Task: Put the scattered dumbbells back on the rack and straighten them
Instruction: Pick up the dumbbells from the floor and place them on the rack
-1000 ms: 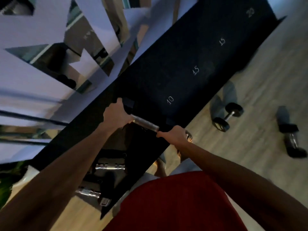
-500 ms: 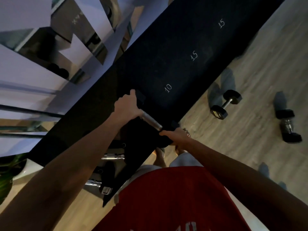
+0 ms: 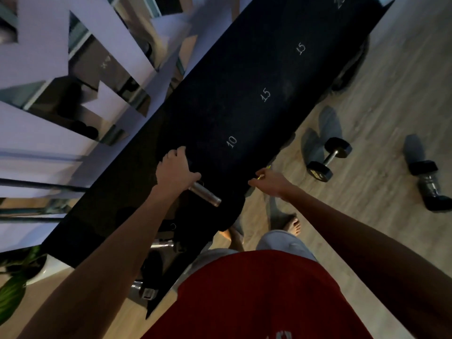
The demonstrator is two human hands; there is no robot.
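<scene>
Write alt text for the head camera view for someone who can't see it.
Seen from above, a person's left hand grips a dumbbell by its metal handle on a black rack marked 10, 15, 15, while the right hand hovers off it at the rack's edge. Two more dumbbells, a small one and a larger one, lie on the wooden floor to the right.

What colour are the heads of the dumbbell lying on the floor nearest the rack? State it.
Black, joined by a silvery metal handle; the dumbbell shows in the head view.

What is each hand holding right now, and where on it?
The left hand grips the dumbbell on the rack at its chrome handle's far end. The right hand is off it, holding nothing clearly visible.
</scene>
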